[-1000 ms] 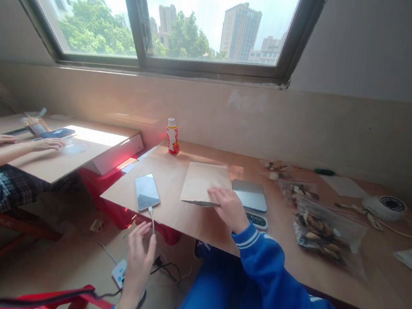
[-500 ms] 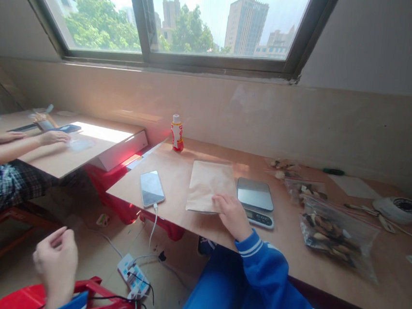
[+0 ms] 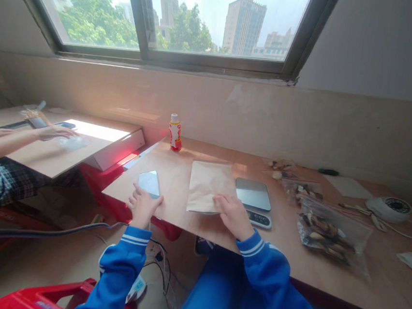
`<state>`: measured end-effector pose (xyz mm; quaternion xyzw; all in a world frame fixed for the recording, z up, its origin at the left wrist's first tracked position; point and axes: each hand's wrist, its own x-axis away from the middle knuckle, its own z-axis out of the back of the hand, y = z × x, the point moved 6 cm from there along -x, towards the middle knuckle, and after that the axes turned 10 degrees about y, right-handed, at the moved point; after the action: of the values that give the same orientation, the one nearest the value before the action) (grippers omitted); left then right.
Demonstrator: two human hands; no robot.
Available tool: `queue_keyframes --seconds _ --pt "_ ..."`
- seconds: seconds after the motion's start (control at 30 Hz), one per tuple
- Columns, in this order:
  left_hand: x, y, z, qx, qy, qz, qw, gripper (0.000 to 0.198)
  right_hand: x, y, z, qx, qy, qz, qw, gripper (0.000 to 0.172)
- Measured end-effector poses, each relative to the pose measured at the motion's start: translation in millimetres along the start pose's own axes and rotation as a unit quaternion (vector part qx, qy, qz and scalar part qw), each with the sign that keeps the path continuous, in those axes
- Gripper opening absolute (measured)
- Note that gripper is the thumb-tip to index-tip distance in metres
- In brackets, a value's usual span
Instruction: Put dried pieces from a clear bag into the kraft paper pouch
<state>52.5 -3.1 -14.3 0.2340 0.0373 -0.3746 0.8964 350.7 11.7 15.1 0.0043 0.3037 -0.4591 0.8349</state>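
Note:
A smartphone (image 3: 148,182) lies face up near the desk's left edge. Over its lower end is my left hand (image 3: 144,208), fingers spread, with the thumb by the right corner and the other fingers along the left side. A flat brown paper bag (image 3: 208,181) lies in the middle of the desk. My right hand (image 3: 234,215) is closed at the bag's lower right corner, fingertips on top; the thumb is hard to see. Just right of the bag sits a kitchen scale (image 3: 253,194), its display strip partly behind my right hand.
At the back stands a red-and-white bottle (image 3: 175,133). Zip bags of dried pieces (image 3: 329,234) and a white round device (image 3: 389,209) with a cable lie to the right. A co-worker's arm (image 3: 18,139) rests at the left table. Below are a red stool (image 3: 42,299) and cables.
My left hand has risen from above the red stool to the smartphone on the desk. A dark cable now stretches across the lower left. My right hand stays at the paper bag.

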Motion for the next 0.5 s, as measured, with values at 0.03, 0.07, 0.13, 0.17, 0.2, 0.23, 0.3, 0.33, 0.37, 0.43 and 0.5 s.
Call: queue_keyframes --seconds 0.03,0.07,0.13,0.17,0.2,0.23,0.3,0.33,0.37,0.43,0.5 --pt "-2 -5 0.3 0.000 -0.014 -0.007 1.000 0.109 0 0 0 -0.001 -0.001 -0.001 1.000 0.052" --pt "-4 -11 0.5 0.002 -0.031 -0.017 0.999 0.109 -1 -1 0 -0.001 -0.001 -0.002 1.000 0.052" --pt "-6 -24 1.4 0.010 -0.067 -0.043 0.997 0.110 -2 -1 1 -0.004 -0.001 -0.003 1.000 0.052" --pt "-6 -29 2.6 0.015 -0.081 -0.061 0.995 0.111 -2 -1 1 -0.006 0.000 -0.003 1.000 0.052" --pt "-5 -34 4.2 0.019 -0.091 -0.078 0.993 0.111 -2 -1 2 -0.008 0.001 -0.003 1.000 0.051" --pt "-4 -38 6.2 0.021 -0.096 -0.096 0.991 0.111 -3 -1 2 -0.011 0.003 -0.002 1.000 0.051" --pt "-1 -44 9.9 0.022 -0.095 -0.120 0.988 0.107 -3 -1 2 -0.017 0.004 -0.001 1.000 0.049" --pt "1 -45 11.2 0.021 -0.092 -0.125 0.988 0.106 -4 -1 2 -0.020 0.004 -0.002 1.000 0.049" --pt "2 -47 11.9 0.022 -0.089 -0.127 0.988 0.104 -4 -1 1 -0.022 0.002 -0.002 1.000 0.049" --pt "2 -49 11.4 0.027 -0.083 -0.125 0.988 0.104 -4 -2 1 -0.022 -0.002 -0.004 1.000 0.050" --pt "-2 -50 8.8 0.042 -0.082 -0.127 0.988 0.106 -4 -3 0 -0.020 -0.007 -0.003 1.000 0.050"
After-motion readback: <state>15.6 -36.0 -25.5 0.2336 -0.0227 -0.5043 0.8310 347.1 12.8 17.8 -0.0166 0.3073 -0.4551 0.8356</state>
